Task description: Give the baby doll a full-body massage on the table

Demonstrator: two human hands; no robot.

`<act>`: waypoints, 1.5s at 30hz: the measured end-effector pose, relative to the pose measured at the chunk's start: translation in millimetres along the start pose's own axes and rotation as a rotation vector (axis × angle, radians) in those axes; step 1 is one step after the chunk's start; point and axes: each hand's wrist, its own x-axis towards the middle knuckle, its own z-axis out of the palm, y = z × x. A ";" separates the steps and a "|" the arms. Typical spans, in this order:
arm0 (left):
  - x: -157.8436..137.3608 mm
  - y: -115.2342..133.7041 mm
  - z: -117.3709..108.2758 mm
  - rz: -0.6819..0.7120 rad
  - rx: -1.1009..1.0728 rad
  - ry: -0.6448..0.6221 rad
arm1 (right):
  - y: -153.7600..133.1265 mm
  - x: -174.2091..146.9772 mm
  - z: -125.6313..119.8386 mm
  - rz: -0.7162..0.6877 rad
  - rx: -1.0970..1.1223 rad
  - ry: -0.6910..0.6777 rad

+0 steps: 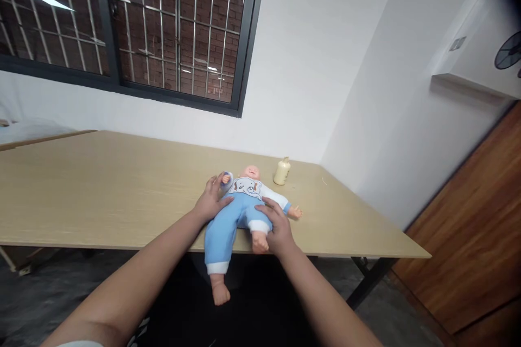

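On the table [101, 190] lies a doll [240, 210], face up, one leg past the near edge: blue trousers, white cuffs, white top bearing a cartoon animal face. The left hand [209, 204], spread, rests at its side; the right hand [279, 226], fingers apart, on its thigh. Writing on the bottle [281, 173] is too small to read.

Open tabletop [101, 190] leftward, container [281, 173] (upright) near doll [243, 206], wall [301, 65] behind
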 end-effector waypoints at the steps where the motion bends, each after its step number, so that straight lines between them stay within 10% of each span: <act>1: 0.1 0.5 -0.6 0.016 0.029 -0.040 | 5.8 7.4 2.0 0.015 0.006 0.025; 11: 0.0 3.0 3.5 0.091 0.063 -0.105 | 28.8 28.7 15.5 0.116 0.005 -0.073; 19: -3.0 -7.0 10.6 -0.164 -0.132 0.178 | -2.4 -29.7 3.9 -0.078 -0.102 -0.162; 28: -4.5 -14.3 12.8 -0.250 -0.143 0.188 | -8.9 -76.8 34.3 -0.295 -0.271 -0.208; 37: -6.2 0.8 4.7 -0.058 -0.085 0.054 | 11.8 -17.3 -1.8 -0.125 -0.165 -0.052; 45: -5.7 5.9 3.6 0.043 -0.040 -0.076 | 43.7 36.0 12.9 -0.018 -0.083 -0.063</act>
